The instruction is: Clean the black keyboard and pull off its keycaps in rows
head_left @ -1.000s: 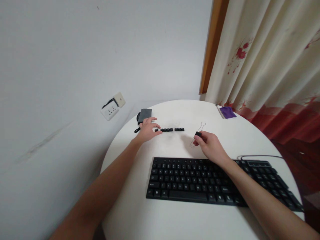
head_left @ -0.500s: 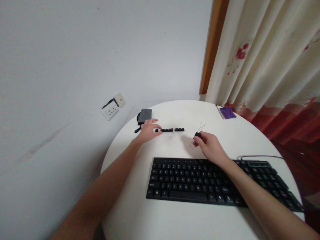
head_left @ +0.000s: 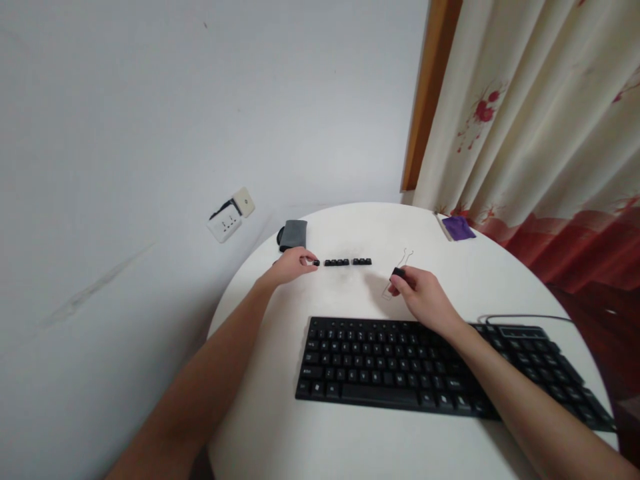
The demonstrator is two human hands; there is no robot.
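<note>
My left hand [head_left: 291, 265] is closed, its thumb and fingertips around a small black keycap [head_left: 316, 263] at the left end of a row. Just right of it lie several black keycaps [head_left: 337, 262] side by side. Past a small gap come 3 more keycaps [head_left: 362, 261]. My right hand [head_left: 419, 288] grips a wire keycap puller [head_left: 398, 273] by its black middle, its two prongs pointing away from me and the wire loop below. Under my right wrist stretches a black keyboard [head_left: 370, 363], partly hidden by the forearm.
All of this is on a round white table [head_left: 280, 427]. A grey pouch-like item [head_left: 294, 235] lies behind my left hand. Far right is a purple cloth [head_left: 459, 227]. The keyboard's cable [head_left: 530, 316] runs to the right edge. A wall and curtain [head_left: 500, 133] stand behind.
My left hand has drawn back slightly to the left, its fingers closing in at the leftmost keycap. My right hand still grips the puller in nearly the same place. The view has shifted a little.
</note>
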